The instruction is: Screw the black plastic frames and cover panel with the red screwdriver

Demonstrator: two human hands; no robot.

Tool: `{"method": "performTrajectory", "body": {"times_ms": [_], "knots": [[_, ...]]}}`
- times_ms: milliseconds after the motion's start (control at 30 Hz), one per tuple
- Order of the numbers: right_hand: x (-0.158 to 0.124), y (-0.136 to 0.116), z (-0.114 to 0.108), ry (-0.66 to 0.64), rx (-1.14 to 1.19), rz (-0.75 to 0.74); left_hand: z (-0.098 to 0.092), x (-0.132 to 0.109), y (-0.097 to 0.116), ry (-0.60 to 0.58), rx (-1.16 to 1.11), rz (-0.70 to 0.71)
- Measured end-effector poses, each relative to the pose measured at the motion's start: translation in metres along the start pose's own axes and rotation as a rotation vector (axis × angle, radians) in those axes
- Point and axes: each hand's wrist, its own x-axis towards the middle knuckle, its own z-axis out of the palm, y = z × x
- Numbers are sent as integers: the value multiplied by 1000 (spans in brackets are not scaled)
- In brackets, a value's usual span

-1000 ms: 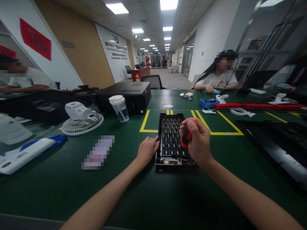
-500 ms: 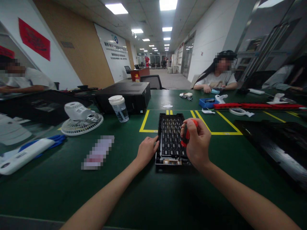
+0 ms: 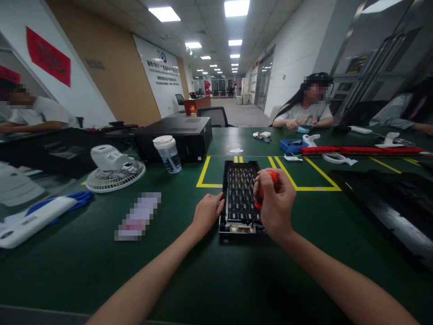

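Note:
A black rectangular device case (image 3: 241, 189) lies open-faced on the green table, with rows of dark keypad-like cells inside. A small light-coloured strip of parts shows at its near end. Along the case's left edge, my left hand (image 3: 208, 211) is closed with thumb and fingers against the side. My right hand (image 3: 279, 203) wraps around a red-and-black screwdriver (image 3: 271, 177) above the right side of the case. The screwdriver's shaft and tip are mostly hidden by the hand, so contact with a screw cannot be told.
Left of me are a phone-shaped blurred item (image 3: 138, 216), a white fan (image 3: 115, 169), a lidded cup (image 3: 168, 154) and a big black box (image 3: 176, 135). A dark panel (image 3: 389, 203) lies right. Farther off stand a blue tray (image 3: 293, 145) and a tape roll (image 3: 334, 158). Several people sit around.
My right hand has turned slightly on the screwdriver and shifted a little to the left. My left hand and the case stay put.

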Motion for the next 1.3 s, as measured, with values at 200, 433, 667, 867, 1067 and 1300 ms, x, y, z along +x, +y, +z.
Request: {"method": "performTrajectory", "body": {"times_ms": [200,433,667,867,1067,1300], "knots": [[3,0,-7,-29,10,39,-1,0,0,2,-11,0],[13,-9,-13,-255,125,198,0,0,0,0,-1,10],[35,-7,-18,-554,197,247,0,0,-1,5,-18,25],[54,2,-18,-894,427,295,-1,0,-1,-9,-9,6],[63,6,-20,-1086,485,372,-2,-1,0,-6,-7,0],[67,19,-22,-1097,579,396,-2,0,1,-6,0,5]]}}
